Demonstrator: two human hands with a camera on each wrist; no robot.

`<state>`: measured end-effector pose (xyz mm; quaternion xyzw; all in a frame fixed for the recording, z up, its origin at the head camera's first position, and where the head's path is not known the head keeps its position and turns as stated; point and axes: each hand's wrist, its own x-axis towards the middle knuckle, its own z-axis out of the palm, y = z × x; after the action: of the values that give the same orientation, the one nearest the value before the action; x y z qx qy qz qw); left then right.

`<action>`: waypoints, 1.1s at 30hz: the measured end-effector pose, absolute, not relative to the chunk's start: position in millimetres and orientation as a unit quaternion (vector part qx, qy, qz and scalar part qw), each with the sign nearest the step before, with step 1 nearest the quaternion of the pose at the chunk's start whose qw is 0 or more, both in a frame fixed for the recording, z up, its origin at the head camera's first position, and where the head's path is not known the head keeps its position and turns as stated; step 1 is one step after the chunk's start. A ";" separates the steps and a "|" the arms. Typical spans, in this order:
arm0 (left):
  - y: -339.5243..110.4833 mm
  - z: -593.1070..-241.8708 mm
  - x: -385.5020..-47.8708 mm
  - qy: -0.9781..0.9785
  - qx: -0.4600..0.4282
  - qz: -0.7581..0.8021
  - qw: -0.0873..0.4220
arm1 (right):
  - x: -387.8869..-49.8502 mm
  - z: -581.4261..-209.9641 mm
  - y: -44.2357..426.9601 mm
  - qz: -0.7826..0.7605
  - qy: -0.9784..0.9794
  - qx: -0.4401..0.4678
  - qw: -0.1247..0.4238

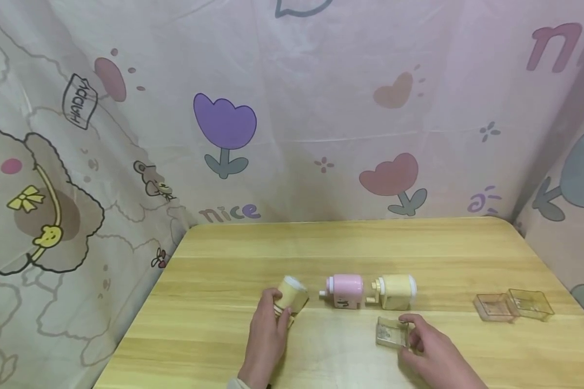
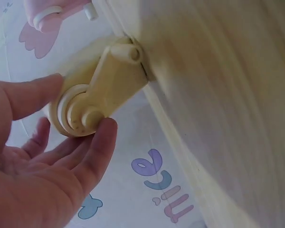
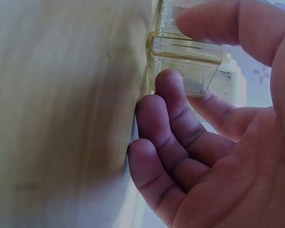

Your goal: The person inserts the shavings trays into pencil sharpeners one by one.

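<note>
My left hand grips a yellow hand-crank pencil sharpener, which is tilted on the table. The left wrist view shows its crank facing the camera, with thumb and fingers on either side of the body. At the near side of the table, my right hand holds a clear shavings drawer by its right end, between thumb and index finger. Up close, the thumb lies over one side of the drawer, and the other fingers are curled beside it.
A pink pencil sharpener and another yellow sharpener lie side by side at mid-table, cranks to the left. Farther right are a pinkish clear drawer and a yellowish clear drawer. Printed cloth hangs behind the wooden table.
</note>
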<state>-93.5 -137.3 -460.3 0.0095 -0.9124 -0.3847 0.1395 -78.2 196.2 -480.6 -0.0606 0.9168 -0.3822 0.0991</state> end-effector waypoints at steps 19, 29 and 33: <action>-136.9 -451.0 -81.5 -0.886 -0.174 -0.429 0.019 | -77.6 -478.9 195.6 -0.375 0.921 -0.057 0.096; -123.6 -455.3 -75.2 -0.891 -0.220 -0.397 0.032 | -77.4 -481.2 196.7 -0.375 0.921 -0.063 0.089; -120.0 -456.6 -73.8 -0.890 -0.233 -0.390 0.034 | -77.9 -481.3 196.7 -0.375 0.921 -0.062 0.090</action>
<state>-73.8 -120.0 -456.6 -0.2333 -0.8900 -0.3904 0.0337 -77.9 196.7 -481.3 -0.0623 0.9205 -0.3750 0.0900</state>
